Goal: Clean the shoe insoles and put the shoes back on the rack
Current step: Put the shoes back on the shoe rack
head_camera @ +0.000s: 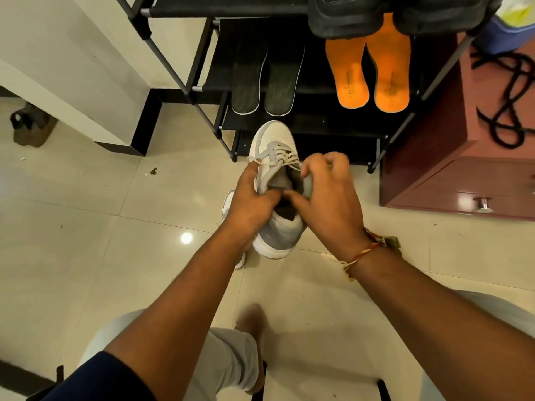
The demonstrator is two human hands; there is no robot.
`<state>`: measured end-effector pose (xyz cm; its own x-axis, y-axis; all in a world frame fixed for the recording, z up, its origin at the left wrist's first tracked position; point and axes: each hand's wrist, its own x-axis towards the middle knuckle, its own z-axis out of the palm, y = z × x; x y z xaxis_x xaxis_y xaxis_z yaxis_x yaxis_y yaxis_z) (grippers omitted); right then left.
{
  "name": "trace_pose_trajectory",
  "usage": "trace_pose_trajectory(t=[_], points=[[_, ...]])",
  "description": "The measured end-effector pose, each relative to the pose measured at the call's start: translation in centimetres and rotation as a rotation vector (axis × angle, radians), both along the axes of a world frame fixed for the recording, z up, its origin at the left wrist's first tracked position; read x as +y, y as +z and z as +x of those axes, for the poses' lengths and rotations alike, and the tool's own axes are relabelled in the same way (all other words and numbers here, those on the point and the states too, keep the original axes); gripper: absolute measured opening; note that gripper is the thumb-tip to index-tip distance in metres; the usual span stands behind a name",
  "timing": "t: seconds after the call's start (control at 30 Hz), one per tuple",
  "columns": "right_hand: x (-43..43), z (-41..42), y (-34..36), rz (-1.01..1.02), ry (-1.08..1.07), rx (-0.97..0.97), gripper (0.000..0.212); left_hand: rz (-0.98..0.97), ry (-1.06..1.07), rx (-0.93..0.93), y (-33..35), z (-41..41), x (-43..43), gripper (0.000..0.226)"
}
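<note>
Centrally placed: 1 white-and-grey lace-up sneaker [275, 137], toe toward the top of the frame, heel toward the bottom, long axis near vertical in the picture.

- Left hand [252, 198]: wrapped round the left rim of the opening, thumb hooked inside.
- Right hand [327, 195]: fingers curled, pinching the right rim by the tongue. Insole between the fingertips or not, impossible to tell.
- Both hands level at the opening, neither nearer, with the dark interior directly between them. Probable line for any insole pull: straight back along the shoe, toward the bottom of the frame.
- Behind, upper centre: black metal-frame shoe rack [214, 82], bearing 2 dark green insoles [249, 79] and, to their right, 2 orange foam insoles [367, 73].
- Lower left of the sneaker: 1 second white shoe [227, 204], mostly hidden under the left hand.
</note>
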<state>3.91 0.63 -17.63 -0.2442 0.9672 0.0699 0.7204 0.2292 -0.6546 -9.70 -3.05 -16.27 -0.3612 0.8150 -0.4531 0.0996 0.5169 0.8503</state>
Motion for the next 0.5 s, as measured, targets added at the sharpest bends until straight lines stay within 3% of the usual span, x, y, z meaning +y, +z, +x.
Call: trace_pose_trajectory(t=[0.1,0.2,0.5], points=[[-0.2,-0.2,0.3,0.223,0.004,-0.271,0.023,-0.015,-0.007,0.035,0.1,0.2,-0.3,0.056],[-0.3,-0.3,-0.4,0.231,0.083,-0.376,0.018,0.001,-0.058,0.11,0.0,0.5,-0.7,0.075],[0.0,-0.3,-0.9,0.293,0.023,-0.399,0.017,0.048,-0.127,0.136,0.4,1.3,-0.8,0.086]])
